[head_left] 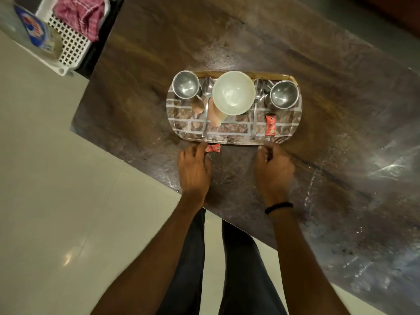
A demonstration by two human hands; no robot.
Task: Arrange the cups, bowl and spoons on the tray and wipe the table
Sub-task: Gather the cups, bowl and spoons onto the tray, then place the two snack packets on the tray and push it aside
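A brick-patterned tray [229,130] sits in the middle of the brown table [318,137]. On it stand a white bowl [234,93] at the centre, one steel cup [185,84] at the left and another steel cup [284,94] at the right. A spoon [206,103] lies left of the bowl, and a spoon [255,114] lies right of it. A red sachet [270,125] rests on the tray. My left hand [193,169] pinches a second red sachet [213,148] at the tray's near rim. My right hand [272,169] is curled against the near rim, nothing visibly in it.
A white plastic basket [68,48] holding a pink checked cloth [83,14] stands at the far left, with a plastic bag [31,35] beside it. The pale tiled floor [68,201] lies to the left of the table edge. Wet streaks shine on the table's right side.
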